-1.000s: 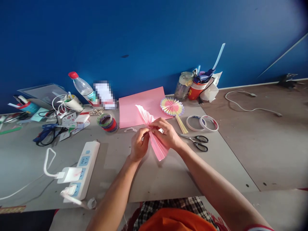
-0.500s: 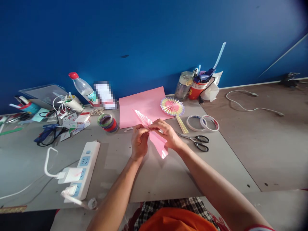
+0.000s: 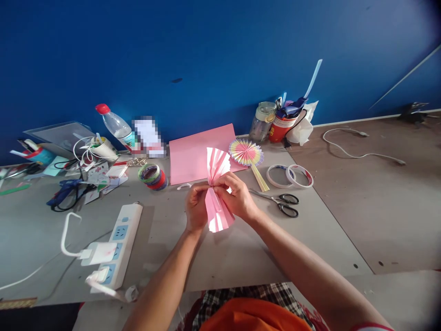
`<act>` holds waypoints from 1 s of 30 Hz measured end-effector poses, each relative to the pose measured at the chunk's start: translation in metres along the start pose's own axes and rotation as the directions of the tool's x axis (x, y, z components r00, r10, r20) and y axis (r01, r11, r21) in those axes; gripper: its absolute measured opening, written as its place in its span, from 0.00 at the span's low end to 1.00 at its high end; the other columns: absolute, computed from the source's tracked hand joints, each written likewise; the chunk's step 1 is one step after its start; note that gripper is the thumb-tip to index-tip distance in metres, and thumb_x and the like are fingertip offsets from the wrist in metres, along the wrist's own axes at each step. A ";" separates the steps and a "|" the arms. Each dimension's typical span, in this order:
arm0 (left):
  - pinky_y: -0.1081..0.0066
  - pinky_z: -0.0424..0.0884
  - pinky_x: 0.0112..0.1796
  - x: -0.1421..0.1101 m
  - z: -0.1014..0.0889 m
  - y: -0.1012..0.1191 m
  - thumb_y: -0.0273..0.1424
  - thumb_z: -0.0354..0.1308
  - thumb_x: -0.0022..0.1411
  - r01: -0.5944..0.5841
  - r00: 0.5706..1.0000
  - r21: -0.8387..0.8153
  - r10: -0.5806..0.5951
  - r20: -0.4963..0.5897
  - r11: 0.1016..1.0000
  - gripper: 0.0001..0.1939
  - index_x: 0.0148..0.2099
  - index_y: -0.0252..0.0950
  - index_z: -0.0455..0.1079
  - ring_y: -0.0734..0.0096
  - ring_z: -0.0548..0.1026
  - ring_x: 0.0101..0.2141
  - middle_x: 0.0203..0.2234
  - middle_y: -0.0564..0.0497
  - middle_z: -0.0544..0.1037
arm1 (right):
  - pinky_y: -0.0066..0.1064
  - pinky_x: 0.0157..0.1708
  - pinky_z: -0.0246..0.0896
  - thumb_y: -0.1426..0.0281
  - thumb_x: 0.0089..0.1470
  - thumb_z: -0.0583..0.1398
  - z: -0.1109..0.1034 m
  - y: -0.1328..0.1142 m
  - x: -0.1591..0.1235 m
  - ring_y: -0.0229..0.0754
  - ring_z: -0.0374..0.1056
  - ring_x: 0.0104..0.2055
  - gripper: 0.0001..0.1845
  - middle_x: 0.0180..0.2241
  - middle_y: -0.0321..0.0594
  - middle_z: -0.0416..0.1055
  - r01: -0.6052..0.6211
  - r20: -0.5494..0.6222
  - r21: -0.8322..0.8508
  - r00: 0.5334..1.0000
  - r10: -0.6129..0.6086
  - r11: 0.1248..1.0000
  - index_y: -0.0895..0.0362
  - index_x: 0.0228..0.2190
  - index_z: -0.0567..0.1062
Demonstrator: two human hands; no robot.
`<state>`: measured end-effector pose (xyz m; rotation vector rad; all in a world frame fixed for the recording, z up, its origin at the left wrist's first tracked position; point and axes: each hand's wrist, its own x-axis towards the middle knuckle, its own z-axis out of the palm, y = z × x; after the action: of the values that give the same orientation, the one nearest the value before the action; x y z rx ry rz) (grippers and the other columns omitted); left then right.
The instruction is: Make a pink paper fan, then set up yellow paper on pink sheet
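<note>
Both my hands pinch the middle of a pleated pink paper fan (image 3: 217, 209), which stands nearly upright above the grey table (image 3: 227, 253). My left hand (image 3: 195, 207) grips its waist from the left, my right hand (image 3: 237, 196) from the right. The pleats spread out above and below my fingers. A flat pink paper sheet (image 3: 193, 154) lies just behind, and a finished multicoloured paper fan on a stick (image 3: 246, 152) lies to its right.
Scissors (image 3: 280, 202) and two rolls of white tape (image 3: 290, 175) lie right of my hands. Stacked coloured tape rolls (image 3: 153, 177), a power strip (image 3: 115, 246), a water bottle (image 3: 115, 124), a jar (image 3: 263, 120) and a red cup of tools (image 3: 283, 124) stand around the table.
The pleated pink paper has turned from slanting left-to-right to nearly upright, and its two ends have fanned out wider. Both hands stayed at its middle.
</note>
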<state>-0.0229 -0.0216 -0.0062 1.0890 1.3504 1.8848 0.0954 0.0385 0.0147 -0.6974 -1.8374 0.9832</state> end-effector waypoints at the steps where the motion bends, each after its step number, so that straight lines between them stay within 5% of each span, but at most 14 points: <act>1: 0.65 0.68 0.43 0.000 0.000 0.000 0.27 0.63 0.53 0.002 1.000 -0.010 -0.002 0.003 1.000 0.04 0.34 0.40 0.74 0.68 0.73 0.35 0.31 0.54 0.77 | 0.29 0.34 0.62 0.75 0.53 0.58 0.001 0.000 -0.001 0.37 0.65 0.34 0.04 0.31 0.38 0.66 0.001 -0.006 -0.006 1.000 -0.001 1.000 0.55 0.30 0.73; 20: 0.71 0.71 0.37 0.001 0.001 0.001 0.28 0.67 0.49 0.094 0.995 -0.149 -0.095 -0.001 0.984 0.06 0.32 0.37 0.74 0.72 0.75 0.32 0.29 0.53 0.78 | 0.29 0.35 0.61 0.78 0.53 0.57 -0.001 -0.001 0.000 0.37 0.63 0.35 0.08 0.31 0.38 0.64 0.051 0.025 -0.014 0.998 -0.050 0.999 0.55 0.31 0.74; 30: 0.71 0.71 0.39 0.001 0.001 -0.010 0.29 0.67 0.46 0.298 0.954 -0.311 -0.287 0.082 0.902 0.12 0.36 0.39 0.75 0.71 0.75 0.34 0.33 0.52 0.79 | 0.30 0.36 0.62 0.78 0.51 0.57 0.003 0.006 -0.001 0.38 0.64 0.34 0.08 0.31 0.38 0.64 -0.002 0.021 -0.014 1.000 0.002 1.000 0.55 0.28 0.73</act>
<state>-0.0227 -0.0167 -0.0155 0.7073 1.0694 1.7715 0.0938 0.0399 0.0087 -0.7002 -1.8638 0.9826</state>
